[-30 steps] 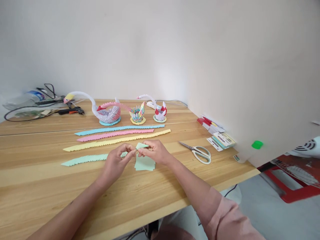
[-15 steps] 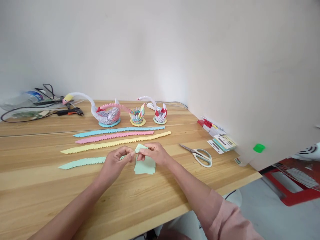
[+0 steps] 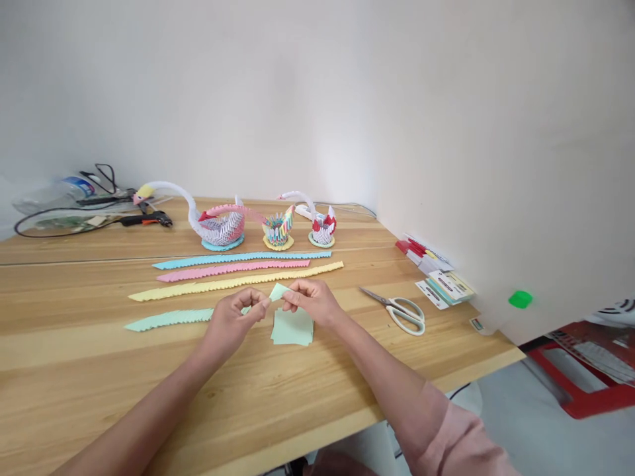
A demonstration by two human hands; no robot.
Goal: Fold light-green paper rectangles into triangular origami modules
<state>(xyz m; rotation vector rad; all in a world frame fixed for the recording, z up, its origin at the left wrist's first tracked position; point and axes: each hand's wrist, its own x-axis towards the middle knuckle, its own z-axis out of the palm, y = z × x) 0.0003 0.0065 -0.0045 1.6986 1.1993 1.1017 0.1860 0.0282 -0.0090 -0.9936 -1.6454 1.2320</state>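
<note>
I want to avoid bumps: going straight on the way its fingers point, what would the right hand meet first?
Apart from the green paper it pinches, the right hand would probably meet the left hand first, though depth is unclear.

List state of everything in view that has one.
left hand: pinching green paper
right hand: pinching green paper
green paper: folded, held up
paper stack: lying, edges uneven
scissors: lying, blades apparently closed
blue strip: outstretched
pink strip: outstretched
yellow strip: outstretched
green strip: outstretched, partly hidden
left swan: standing
middle swan: standing
right swan: standing
bottle: on its side
</note>
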